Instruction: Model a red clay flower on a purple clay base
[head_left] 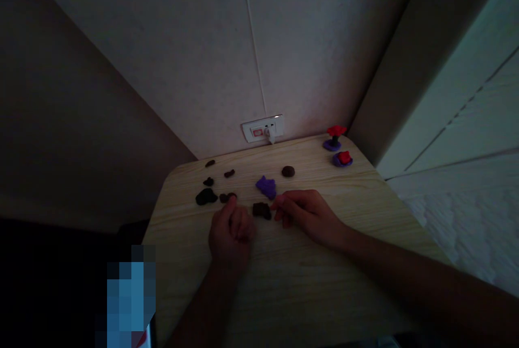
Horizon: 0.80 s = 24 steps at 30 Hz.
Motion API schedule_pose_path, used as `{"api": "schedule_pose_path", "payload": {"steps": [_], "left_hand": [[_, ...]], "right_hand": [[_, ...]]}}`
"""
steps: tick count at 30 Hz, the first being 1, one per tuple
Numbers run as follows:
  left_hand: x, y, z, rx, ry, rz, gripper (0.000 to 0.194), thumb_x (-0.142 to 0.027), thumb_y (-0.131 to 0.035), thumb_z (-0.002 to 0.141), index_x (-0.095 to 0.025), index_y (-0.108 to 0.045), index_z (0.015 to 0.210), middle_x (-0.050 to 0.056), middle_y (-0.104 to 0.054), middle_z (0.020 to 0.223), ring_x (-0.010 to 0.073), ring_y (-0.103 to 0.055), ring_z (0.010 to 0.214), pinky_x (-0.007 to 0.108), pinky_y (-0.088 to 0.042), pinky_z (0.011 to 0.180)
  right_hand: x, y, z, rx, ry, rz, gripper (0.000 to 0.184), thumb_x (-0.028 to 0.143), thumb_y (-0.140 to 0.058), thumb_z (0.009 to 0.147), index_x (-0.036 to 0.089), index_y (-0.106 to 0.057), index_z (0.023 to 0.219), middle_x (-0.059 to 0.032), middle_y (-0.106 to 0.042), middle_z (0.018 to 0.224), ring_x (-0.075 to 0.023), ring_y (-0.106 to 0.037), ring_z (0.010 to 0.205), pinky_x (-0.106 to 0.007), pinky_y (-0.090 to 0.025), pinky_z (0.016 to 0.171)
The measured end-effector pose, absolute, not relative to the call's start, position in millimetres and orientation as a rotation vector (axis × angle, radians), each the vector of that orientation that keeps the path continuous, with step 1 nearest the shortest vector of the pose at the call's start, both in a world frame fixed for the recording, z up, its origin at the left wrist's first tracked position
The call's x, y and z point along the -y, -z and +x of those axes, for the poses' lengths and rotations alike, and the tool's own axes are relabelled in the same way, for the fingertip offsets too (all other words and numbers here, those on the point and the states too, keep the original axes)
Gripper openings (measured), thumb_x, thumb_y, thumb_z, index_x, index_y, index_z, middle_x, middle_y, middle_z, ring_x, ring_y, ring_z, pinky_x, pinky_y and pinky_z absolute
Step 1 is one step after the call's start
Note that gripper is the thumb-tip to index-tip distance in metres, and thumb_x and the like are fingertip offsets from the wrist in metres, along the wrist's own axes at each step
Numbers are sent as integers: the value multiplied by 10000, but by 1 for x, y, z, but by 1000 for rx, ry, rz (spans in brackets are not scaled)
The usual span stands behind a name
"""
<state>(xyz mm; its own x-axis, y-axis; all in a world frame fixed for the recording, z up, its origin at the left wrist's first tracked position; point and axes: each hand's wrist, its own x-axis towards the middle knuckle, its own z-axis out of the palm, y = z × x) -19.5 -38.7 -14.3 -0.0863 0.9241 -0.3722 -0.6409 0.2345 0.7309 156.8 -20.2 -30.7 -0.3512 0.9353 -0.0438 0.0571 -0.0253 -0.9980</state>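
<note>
On a light wooden table (pixel 292 283) lie several lumps of dark brown clay. My left hand (pixel 231 232) rests on the table with its fingers curled in; its thumb tip is by a small brown piece (pixel 227 196). My right hand (pixel 310 215) lies to the right, its fingers pinched together next to a flat brown piece (pixel 261 210). Just behind that piece sits a purple clay lump (pixel 266 186). Whether either hand holds a bit of clay is hidden in the dim light.
More brown lumps lie at the back left (pixel 206 196) and a round one (pixel 288 171) at the back. Two red-and-purple clay figures (pixel 334 138) (pixel 343 159) stand at the far right corner. A wall socket (pixel 263 128) is behind the table.
</note>
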Motion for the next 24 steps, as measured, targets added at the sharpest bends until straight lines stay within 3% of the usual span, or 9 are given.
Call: {"api": "schedule_pose_path", "payload": {"steps": [7,11,15,19,22,24], "left_hand": [[39,11,-16,-1043,-1292,283,705,-391,-522,981,-192,-288,347,-27,-240,335,68,-221,302,218,-156,332],[39,13,-20,-948,-1317,320,618,-348,-581,926,-190,-315,390,-40,-255,378,65,-224,333,206,-189,330],[38,15,-21,-805,-1355,411,194,-245,-733,750,-158,-578,674,-22,-519,654,83,-470,513,183,-382,413],[35,20,-20,-897,-1373,474,179,-234,-757,768,-165,-647,890,-9,-598,803,70,-479,515,161,-337,370],[33,23,-20,-952,-1388,492,174,-301,-734,835,-155,-638,830,-7,-593,766,48,-422,471,149,-321,374],[33,24,-21,-938,-1402,508,309,-346,-720,854,-148,-577,663,2,-563,687,69,-453,497,165,-376,405]], "right_hand": [[19,32,157,1527,-1446,-1110,505,606,-543,952,168,-721,775,-36,-681,659,-138,-587,565,-256,-445,551],[19,32,157,1529,-1444,-1096,487,596,-551,951,170,-718,785,-36,-690,679,-139,-592,578,-254,-441,552],[20,32,157,1529,-1456,-1092,483,591,-553,948,167,-711,779,-35,-692,691,-139,-596,582,-255,-447,560],[20,35,158,1552,-1433,-1094,478,571,-543,964,170,-708,763,-30,-688,679,-139,-594,583,-252,-444,561],[19,36,159,1587,-1411,-1100,472,548,-527,981,168,-720,779,-30,-689,674,-137,-593,579,-250,-442,566],[19,36,158,1585,-1409,-1104,465,544,-533,981,168,-724,786,-31,-693,675,-139,-599,581,-250,-445,566]]}}
